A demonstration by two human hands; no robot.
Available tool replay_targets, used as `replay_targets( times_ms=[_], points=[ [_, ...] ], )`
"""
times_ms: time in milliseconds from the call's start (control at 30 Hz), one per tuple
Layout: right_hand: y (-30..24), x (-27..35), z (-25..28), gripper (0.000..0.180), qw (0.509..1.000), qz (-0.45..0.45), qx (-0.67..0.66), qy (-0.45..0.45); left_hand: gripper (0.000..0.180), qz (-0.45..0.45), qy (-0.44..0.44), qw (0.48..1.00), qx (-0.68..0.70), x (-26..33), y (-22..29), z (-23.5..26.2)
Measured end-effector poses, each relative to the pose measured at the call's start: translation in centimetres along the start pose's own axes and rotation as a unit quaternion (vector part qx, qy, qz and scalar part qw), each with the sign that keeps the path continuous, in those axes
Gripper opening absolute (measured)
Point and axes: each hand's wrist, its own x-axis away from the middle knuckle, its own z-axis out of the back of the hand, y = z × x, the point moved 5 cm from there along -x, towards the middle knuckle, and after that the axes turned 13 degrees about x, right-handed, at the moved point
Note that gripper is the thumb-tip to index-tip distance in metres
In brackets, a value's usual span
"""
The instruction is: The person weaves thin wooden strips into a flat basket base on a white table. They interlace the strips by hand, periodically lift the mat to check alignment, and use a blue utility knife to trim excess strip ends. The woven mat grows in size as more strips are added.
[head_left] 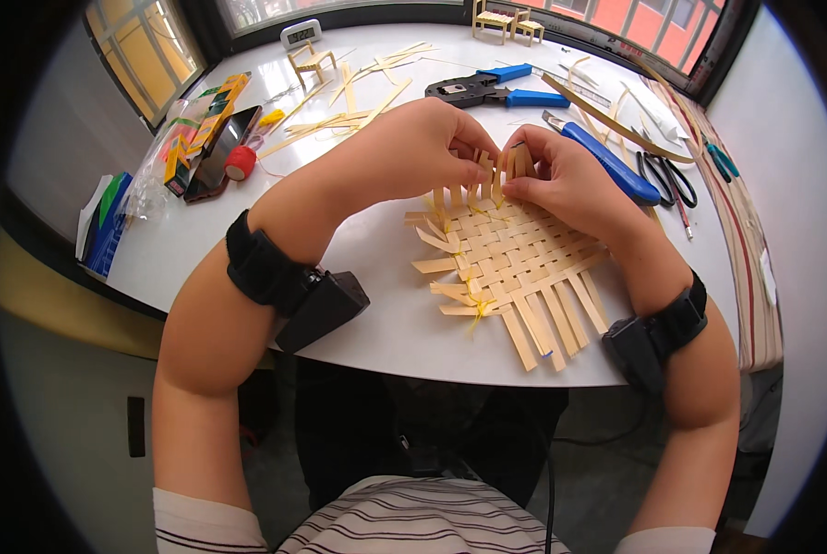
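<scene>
1. On the white table, near its front edge, lies a woven mat of pale flat strips, with its loose strip ends sticking out on the left and toward the person.
2. At the mat's far edge, the left hand is bent over with its fingers curled, grasping the upright strip ends there; its fingertips are partly hidden.
3. Just beside it, the right hand pinches more upright strips of the same edge between thumb and fingers.
4. Along the mat's left side, yellow thread is tied around some strips, with a knot near the front left corner.
5. Beyond the hands lies a crimping tool with blue handles; loose strips are scattered to the left of it.
6. Right of the right hand lie a blue utility knife, black scissors and a pencil.
7. On the table's left part, a red roll sits against a dark phone, near a yellow and orange box.
8. At the back, a small chair stands near a white clock.
</scene>
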Motion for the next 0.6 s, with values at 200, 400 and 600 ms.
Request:
replay_targets(
  times_ms=[200, 400, 600],
  points=[
    [0.2, -0.1, -0.1, 0.014, 1.000, 0.026, 0.001, 0.007, 0.022, -0.039, 0.030, 0.996, -0.072, 1.2, 1.7, -0.9],
    [-0.3, 0.1, 0.3, 0.012, 0.999, 0.030, 0.043, 0.015, 0.021, -0.074, 0.038, 0.987, -0.139, 1.7, 2.5, -1.5],
    [-0.2, 0.2, 0.7, 0.015, 0.999, 0.034, 0.023, -0.009, 0.021, -0.089, 0.046, 0.986, -0.131, 1.8, 2.4, -1.3]
  ],
)
